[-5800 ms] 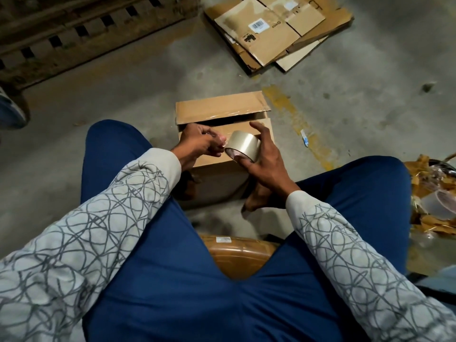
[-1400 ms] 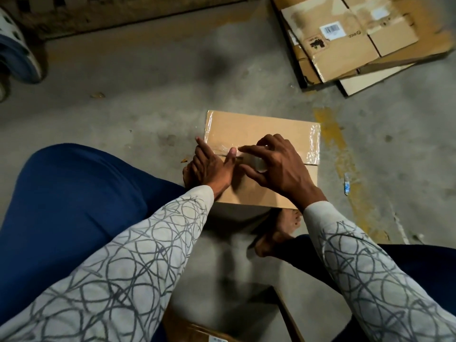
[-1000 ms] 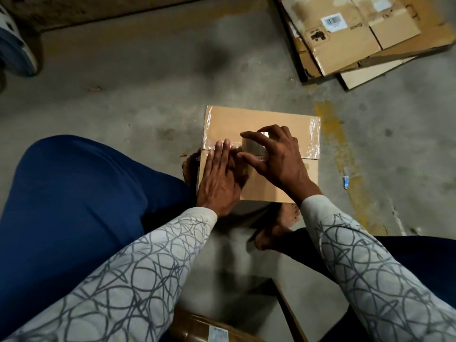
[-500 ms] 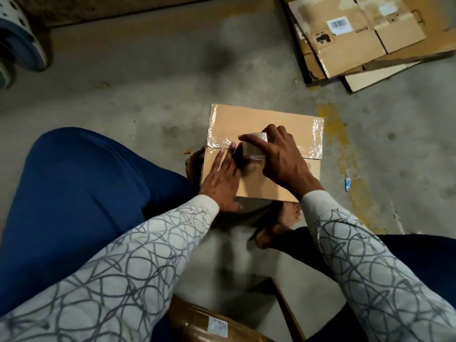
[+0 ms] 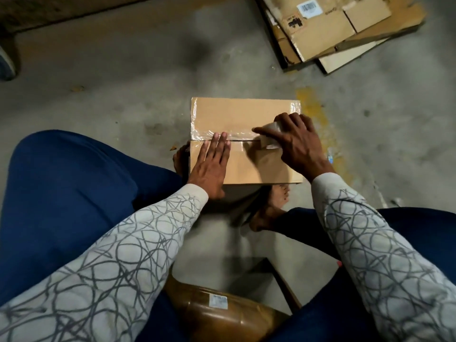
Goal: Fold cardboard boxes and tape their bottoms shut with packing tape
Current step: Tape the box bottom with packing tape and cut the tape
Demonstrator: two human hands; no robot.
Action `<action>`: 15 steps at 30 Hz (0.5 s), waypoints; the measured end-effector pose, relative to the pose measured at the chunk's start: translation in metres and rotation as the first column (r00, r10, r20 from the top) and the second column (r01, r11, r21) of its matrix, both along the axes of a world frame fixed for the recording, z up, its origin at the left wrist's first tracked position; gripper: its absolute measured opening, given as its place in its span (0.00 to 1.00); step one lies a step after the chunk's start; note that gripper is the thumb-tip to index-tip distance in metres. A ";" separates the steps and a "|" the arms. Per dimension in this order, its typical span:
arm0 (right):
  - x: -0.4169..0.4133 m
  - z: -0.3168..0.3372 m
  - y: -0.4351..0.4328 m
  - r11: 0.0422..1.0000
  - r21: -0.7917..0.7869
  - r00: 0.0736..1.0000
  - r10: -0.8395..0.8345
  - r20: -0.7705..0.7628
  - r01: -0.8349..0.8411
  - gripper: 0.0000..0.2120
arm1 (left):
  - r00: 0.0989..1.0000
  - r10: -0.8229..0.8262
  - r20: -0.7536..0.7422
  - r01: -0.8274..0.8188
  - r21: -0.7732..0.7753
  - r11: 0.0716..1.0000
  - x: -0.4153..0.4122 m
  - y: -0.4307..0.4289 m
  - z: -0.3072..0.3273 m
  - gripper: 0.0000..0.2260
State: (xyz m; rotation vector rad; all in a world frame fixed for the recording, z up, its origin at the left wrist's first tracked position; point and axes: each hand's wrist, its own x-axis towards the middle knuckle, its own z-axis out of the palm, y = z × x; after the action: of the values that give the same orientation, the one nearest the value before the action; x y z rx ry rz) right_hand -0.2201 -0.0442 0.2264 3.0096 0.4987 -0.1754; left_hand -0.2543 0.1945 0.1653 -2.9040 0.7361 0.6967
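2 hands on box [image 5: 246, 114]: left hand [image 5: 212, 166] flat; right hand [image 5: 296, 144] gripping tape roll [image 5: 270, 137].

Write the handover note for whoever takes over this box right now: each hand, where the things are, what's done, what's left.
Left hand: flat on the box, straight fingers pressing the tape down near the seam's left end.
Right hand: grips the tape roll, which sits on the seam right of centre.
Done: flaps closed; tape strip laid along the seam up to the roll.
Left: probably run the roll to the right edge, cut, smooth down. Flat cardboard lies on the floor beyond.
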 end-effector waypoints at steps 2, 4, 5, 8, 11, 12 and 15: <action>-0.004 0.000 -0.006 0.991 0.085 0.994 -0.101 -0.052 0.105 0.46 | 0.999 0.038 -0.005 -0.038 -0.018 0.999 0.000 -0.009 0.004 0.60; -0.007 -0.004 -0.014 0.944 0.235 0.970 -0.210 -0.121 0.233 0.52 | 0.998 0.061 -0.018 -0.062 -0.053 0.997 0.001 -0.019 0.007 0.59; -0.009 -0.008 -0.016 0.910 0.302 0.956 -0.248 -0.153 0.285 0.53 | 0.999 0.049 -0.014 -0.049 -0.078 0.996 0.001 -0.024 0.007 0.59; -0.015 -0.016 -0.014 0.822 0.454 0.937 -0.269 -0.224 0.345 0.51 | 0.999 -0.021 0.034 0.027 -0.190 0.981 0.001 -0.044 0.005 0.59; -0.016 -0.022 -0.007 0.808 0.498 0.948 -0.242 -0.206 0.314 0.50 | 1.000 0.007 0.026 0.000 -0.255 0.967 0.001 -0.061 0.002 0.60; -0.015 -0.022 -0.005 0.827 0.482 0.955 -0.218 -0.200 0.290 0.51 | 1.000 0.018 -0.001 -0.018 -0.241 0.970 0.001 -0.064 0.001 0.60; -0.010 -0.020 0.000 0.892 0.397 0.970 -0.147 -0.194 0.214 0.51 | 1.000 0.005 -0.030 -0.010 -0.151 0.988 0.002 -0.068 -0.004 0.59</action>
State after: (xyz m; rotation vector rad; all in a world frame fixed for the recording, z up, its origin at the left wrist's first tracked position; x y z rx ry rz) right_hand -0.2301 -0.0442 0.2060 3.4834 0.2935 -0.3694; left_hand -0.2527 0.1262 0.1615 -3.0396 0.8162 0.7159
